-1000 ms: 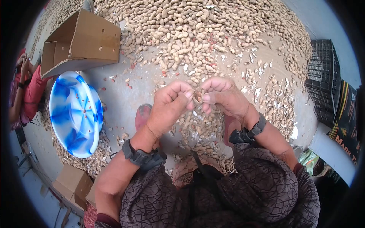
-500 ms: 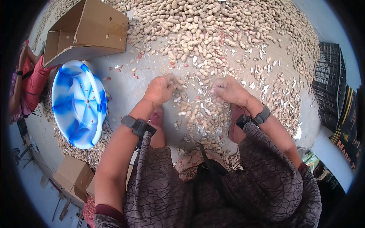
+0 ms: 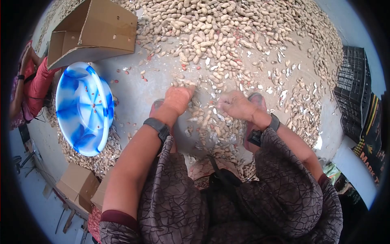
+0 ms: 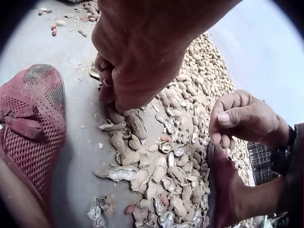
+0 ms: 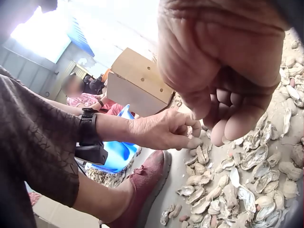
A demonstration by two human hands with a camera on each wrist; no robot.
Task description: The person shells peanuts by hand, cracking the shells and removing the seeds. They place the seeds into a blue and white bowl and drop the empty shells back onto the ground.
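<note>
Head view: left hand [image 3: 177, 99] lowered onto unshelled peanuts [image 3: 191, 86] at heap's near edge, fingers curled round pods just ahead; right hand [image 3: 236, 104] beside, loosely curled, seemingly empty over shells [image 3: 215, 126].

left hand [image 4: 137, 57] on peanut shells [image 4: 166, 175], red shoe [image 4: 31, 123]

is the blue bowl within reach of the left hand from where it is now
Probably yes: the blue bowl sits on the left hand's own side, with only bare floor and a few loose peanuts between them.
</note>
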